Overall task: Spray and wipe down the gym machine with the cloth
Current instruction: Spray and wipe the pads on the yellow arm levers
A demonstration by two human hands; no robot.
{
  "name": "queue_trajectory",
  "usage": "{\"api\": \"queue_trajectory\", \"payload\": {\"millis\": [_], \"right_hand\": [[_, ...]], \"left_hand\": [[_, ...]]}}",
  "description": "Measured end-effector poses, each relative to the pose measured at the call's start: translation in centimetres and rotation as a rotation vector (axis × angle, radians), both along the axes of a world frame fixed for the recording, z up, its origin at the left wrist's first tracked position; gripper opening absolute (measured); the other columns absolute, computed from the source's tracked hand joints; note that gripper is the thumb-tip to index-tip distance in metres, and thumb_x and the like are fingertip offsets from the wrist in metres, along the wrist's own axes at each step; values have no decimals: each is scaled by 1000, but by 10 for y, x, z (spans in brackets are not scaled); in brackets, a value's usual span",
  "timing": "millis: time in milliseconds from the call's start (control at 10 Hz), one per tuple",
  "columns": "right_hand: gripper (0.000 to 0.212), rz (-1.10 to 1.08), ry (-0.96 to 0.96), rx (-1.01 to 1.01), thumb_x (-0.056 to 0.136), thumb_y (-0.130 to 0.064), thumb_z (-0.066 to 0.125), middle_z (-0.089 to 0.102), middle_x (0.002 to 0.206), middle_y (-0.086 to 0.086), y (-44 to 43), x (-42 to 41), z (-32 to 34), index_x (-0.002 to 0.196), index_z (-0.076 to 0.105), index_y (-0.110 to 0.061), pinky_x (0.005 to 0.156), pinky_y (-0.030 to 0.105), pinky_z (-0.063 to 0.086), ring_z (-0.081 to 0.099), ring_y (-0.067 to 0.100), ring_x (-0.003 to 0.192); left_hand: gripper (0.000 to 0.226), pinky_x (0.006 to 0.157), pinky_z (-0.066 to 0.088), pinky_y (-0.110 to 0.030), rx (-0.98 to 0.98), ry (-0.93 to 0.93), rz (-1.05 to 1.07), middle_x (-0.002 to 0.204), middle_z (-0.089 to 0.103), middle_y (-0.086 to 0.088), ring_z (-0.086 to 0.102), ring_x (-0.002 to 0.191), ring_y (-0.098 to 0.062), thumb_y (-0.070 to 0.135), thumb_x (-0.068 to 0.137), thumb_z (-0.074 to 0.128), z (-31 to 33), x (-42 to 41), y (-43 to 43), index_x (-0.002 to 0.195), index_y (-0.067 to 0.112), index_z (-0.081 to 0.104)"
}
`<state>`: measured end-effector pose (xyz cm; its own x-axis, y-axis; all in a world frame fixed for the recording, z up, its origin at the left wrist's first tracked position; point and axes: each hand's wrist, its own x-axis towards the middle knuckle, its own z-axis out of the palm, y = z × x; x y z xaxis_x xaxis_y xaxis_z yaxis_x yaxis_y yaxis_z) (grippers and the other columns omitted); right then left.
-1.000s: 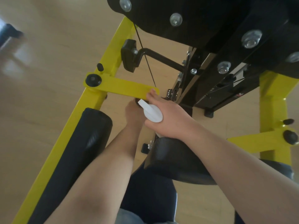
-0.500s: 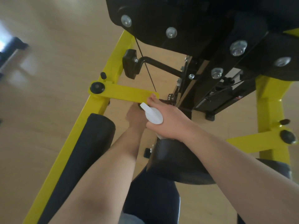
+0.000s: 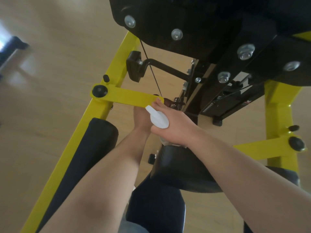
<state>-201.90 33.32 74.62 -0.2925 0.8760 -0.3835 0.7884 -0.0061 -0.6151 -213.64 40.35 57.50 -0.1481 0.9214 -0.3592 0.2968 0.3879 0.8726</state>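
Clenched around a white spray bottle (image 3: 157, 118), the right hand (image 3: 175, 128) points its nozzle at the yellow bar (image 3: 129, 98) of the machine. Left hand (image 3: 142, 118) reaches under that bar, its grip hidden; no cloth is discernible.

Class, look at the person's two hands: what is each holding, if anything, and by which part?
The right hand grips a spray bottle just below its white head. The left hand is mostly hidden behind it; its hold cannot be told.
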Motion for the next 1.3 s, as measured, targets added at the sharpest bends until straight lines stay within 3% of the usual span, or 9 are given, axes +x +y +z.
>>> {"api": "queue_trajectory", "payload": {"millis": [100, 300, 500, 700, 800, 900, 1000, 1100, 1300], "right_hand": [[75, 13, -11, -15, 95, -36, 67, 11, 174, -12, 0, 0, -3, 161, 31, -28, 109, 36, 40, 45, 23, 144], [71, -2, -11, -10, 97, -34, 64, 15, 174, -11, 6, 2, -1, 159, 35, -22, 113, 43, 41, 47, 26, 143], [77, -2, -20, 12, 96, -34, 65, 17, 174, -9, -1, 2, -2, 163, 28, -31, 114, 40, 40, 45, 23, 144], [46, -80, -56, 78, 96, -32, 68, 63, 126, 8, -8, 0, 10, 138, 56, -20, 90, 37, 49, 61, 28, 112], [33, -169, -17, 143, 96, -31, 68, 62, 103, 4, -18, 5, 18, 124, 61, -15, 85, 38, 53, 62, 23, 100], [37, -191, 72, 269, 95, -27, 71, 61, 105, -1, -31, 10, 28, 128, 61, -15, 85, 32, 52, 58, 16, 98], [37, -164, 147, 469, 91, -23, 77, 59, 100, -6, -47, 13, 39, 126, 64, -16, 78, 28, 55, 57, 11, 92], [47, -152, 187, 604, 86, -23, 81, 60, 106, -7, -69, 12, 48, 130, 64, -16, 81, 29, 56, 57, 12, 100], [60, -153, 179, 679, 85, -20, 84, 63, 129, 5, -108, 9, 79, 140, 59, -14, 89, 28, 43, 41, 7, 112]], "left_hand": [[47, 83, 43, -33, -124, 222, -96, 104, 68, -13, 64, 104, -34, 50, 85, 43, 5, -6, -10, 96, 11, 66], [13, 77, 59, -47, -256, 179, -20, 103, 74, -22, 73, 89, -41, 25, 90, 58, -6, -16, -18, 101, 18, 62], [35, 102, 44, -34, -341, 205, 17, 133, 64, -13, 60, 124, -34, 28, 104, 53, -1, -19, -40, 134, 10, 57], [29, 86, 54, -41, -434, -197, 302, 107, 73, -14, 69, 107, -35, 29, 105, 53, 31, -26, -82, 118, 6, 66], [37, 61, 42, -31, -416, -280, 292, 51, 65, 2, 60, 62, -24, 33, 105, 52, 54, -23, -104, 77, 14, 66], [31, 62, 46, -28, -335, -311, 252, 58, 69, 3, 63, 60, -19, 31, 103, 54, 76, -25, -122, 81, 15, 68], [18, 92, 56, -40, -223, -334, 299, 99, 74, -8, 70, 102, -28, 30, 99, 60, 95, -29, -127, 102, 16, 71], [12, 103, 51, -46, -161, -330, 324, 101, 68, -13, 66, 110, -34, 21, 100, 57, 116, -33, -141, 103, 14, 66], [28, 97, 52, -41, -111, -625, 414, 106, 70, -12, 67, 97, -27, 7, 99, 45, 157, -43, -185, 122, 15, 59]]}}
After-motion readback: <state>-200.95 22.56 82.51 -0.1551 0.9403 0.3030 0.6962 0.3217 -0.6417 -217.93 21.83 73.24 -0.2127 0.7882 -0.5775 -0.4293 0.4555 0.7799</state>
